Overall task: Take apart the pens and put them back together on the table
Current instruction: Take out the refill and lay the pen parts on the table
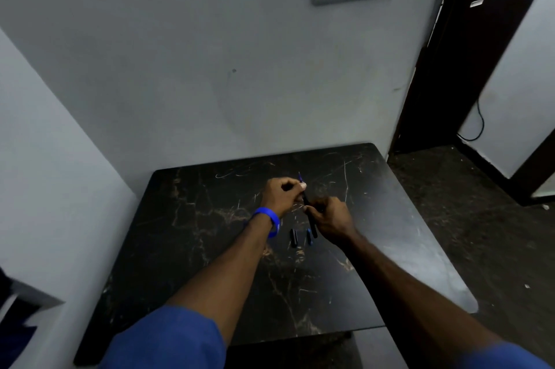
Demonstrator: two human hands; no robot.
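Black marble table [210, 248], two pen parts [293, 238]

I see a black bench [210, 248] veined in tan like marble, a blue wristband [268, 220], blue sleeves [168, 338], a black pen [310, 218] and pale grey walls [180, 68].

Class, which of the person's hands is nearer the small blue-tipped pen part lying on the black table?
Right hand: just right of the small blue-tipped pen part. The left hand sits farther up-left.
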